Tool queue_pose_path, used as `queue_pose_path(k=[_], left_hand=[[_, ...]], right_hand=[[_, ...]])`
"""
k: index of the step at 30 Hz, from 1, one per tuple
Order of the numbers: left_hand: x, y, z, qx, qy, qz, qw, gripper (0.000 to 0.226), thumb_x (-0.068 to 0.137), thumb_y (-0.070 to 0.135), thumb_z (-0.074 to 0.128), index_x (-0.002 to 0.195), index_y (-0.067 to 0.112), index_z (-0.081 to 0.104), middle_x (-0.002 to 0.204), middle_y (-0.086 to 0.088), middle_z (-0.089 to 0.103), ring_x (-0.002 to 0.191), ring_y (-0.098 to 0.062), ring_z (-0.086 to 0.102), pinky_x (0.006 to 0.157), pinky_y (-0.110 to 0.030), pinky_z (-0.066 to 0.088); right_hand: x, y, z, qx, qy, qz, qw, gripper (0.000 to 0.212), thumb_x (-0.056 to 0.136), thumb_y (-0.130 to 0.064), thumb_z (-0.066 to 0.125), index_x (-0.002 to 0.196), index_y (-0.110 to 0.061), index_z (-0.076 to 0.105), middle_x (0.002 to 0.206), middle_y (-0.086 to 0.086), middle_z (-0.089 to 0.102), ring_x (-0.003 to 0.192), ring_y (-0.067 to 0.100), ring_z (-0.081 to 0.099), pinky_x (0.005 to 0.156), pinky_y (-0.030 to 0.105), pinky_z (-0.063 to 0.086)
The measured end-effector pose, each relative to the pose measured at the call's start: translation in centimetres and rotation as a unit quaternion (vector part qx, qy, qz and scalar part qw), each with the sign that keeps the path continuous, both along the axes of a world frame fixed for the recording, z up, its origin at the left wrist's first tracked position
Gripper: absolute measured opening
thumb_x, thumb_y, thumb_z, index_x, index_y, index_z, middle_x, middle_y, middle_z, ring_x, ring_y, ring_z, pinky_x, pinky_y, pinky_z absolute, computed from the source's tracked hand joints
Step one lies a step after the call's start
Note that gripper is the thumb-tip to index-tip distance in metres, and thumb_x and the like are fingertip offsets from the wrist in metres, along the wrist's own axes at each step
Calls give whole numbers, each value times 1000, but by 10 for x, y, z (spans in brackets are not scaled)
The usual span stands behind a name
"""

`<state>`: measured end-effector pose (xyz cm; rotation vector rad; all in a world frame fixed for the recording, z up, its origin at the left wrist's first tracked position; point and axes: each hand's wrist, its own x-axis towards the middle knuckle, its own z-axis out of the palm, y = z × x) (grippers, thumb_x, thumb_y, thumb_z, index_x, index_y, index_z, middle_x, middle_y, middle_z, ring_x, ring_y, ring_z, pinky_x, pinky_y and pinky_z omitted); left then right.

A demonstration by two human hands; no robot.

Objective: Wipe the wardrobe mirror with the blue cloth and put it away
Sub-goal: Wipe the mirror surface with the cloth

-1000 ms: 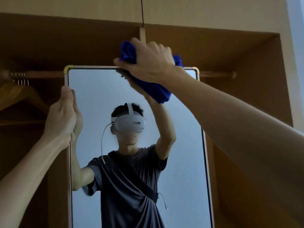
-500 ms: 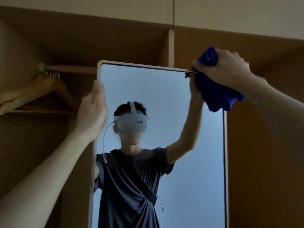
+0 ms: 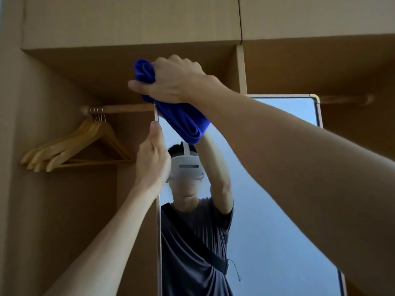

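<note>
The right hand (image 3: 173, 82) grips the bunched blue cloth (image 3: 181, 118) against the top left corner of the mirror (image 3: 277, 210). The left hand (image 3: 152, 161) grips the mirror's left edge. The cloth looks soft and light, best held bunched; the mirror is likely fragile and smooth, so steady it by the frame.

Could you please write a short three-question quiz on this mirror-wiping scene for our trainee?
1. True or false: the right hand grips the blue cloth at the mirror's upper left corner.
2. What does the left hand hold?
A. a hanger
B. the mirror's left edge
C. the rail
3. Fill in: the wooden hangers hang on the ___.

Key: 1 true; 2 B; 3 rail.
</note>
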<state>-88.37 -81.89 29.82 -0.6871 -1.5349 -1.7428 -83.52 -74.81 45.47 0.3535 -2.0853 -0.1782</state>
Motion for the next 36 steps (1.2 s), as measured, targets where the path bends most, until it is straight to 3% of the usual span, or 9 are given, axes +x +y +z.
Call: queue_pose_path(k=[7, 11, 14, 18, 21, 23, 27, 32, 36], left_hand=[[-1, -1, -1, -28, 1, 1, 1000, 69, 101, 60, 22, 98, 1, 58, 75, -10, 48, 66, -24, 46, 59, -36, 35], [-1, -3, -2, -57, 14, -12, 998, 49, 100, 62, 20, 107, 37, 62, 81, -4, 68, 74, -32, 60, 63, -35, 43], [1, -4, -2, -62, 31, 6, 998, 57, 102, 56, 18, 134, 28, 56, 99, 11, 69, 79, -6, 67, 68, -18, 48], [12, -13, 3, -150, 36, 30, 988, 74, 100, 59, 12, 139, 12, 53, 130, -28, 56, 96, -33, 67, 70, -24, 53], [23, -25, 8, -196, 0, 13, 981, 66, 102, 55, 19, 133, 9, 55, 126, -26, 57, 83, -22, 67, 81, -30, 53], [28, -33, 7, -194, 16, 40, 980, 50, 104, 50, 31, 114, 11, 59, 95, -23, 63, 74, -18, 62, 82, -41, 54], [50, -35, 1, -85, 163, 132, 974, 19, 102, 29, 50, 115, 17, 55, 109, -5, 60, 83, -5, 64, 70, -19, 56], [96, -10, 6, -59, -39, -267, 961, 40, 96, 51, 50, 123, 23, 57, 119, -8, 67, 100, -25, 71, 84, -46, 59], [108, -5, -1, -40, -84, -410, 907, 47, 94, 53, 47, 132, 28, 58, 122, 0, 71, 100, -17, 71, 73, -32, 59]], right_hand=[[8, 37, -2, -21, -32, 15, 999, 45, 93, -77, 44, 93, -33, 52, 83, -8, 57, 73, 11, 57, 69, 30, 39], [31, 78, -6, -39, -57, -14, 998, 44, 95, -74, 44, 81, -33, 50, 84, -4, 59, 74, 14, 58, 73, 31, 43], [48, 105, -16, -71, -56, -51, 995, 48, 95, -76, 39, 86, -32, 52, 86, -2, 57, 77, 14, 54, 81, 36, 42], [66, 115, -24, -21, 16, -178, 984, 64, 92, -83, 30, 108, -30, 62, 128, 13, 50, 124, 35, 41, 108, 55, 30], [81, 106, -29, -19, 3, -193, 981, 66, 92, -81, 35, 121, -27, 60, 139, 18, 40, 102, 36, 48, 88, 48, 39], [88, 106, -32, -38, 3, -167, 985, 62, 93, -78, 39, 110, -22, 60, 124, 18, 49, 85, 30, 51, 76, 40, 40], [99, 110, -39, -177, -56, 22, 982, 64, 94, -71, 49, 81, -8, 54, 79, 11, 59, 73, 27, 60, 65, 32, 45], [100, 92, -56, -300, -231, 238, 894, 55, 95, -61, 57, 100, -8, 68, 90, 7, 75, 82, 18, 75, 71, 28, 61], [98, 82, -65, -346, -254, 334, 839, 45, 98, -55, 58, 88, -11, 67, 80, -1, 75, 79, 11, 75, 69, 22, 59]])
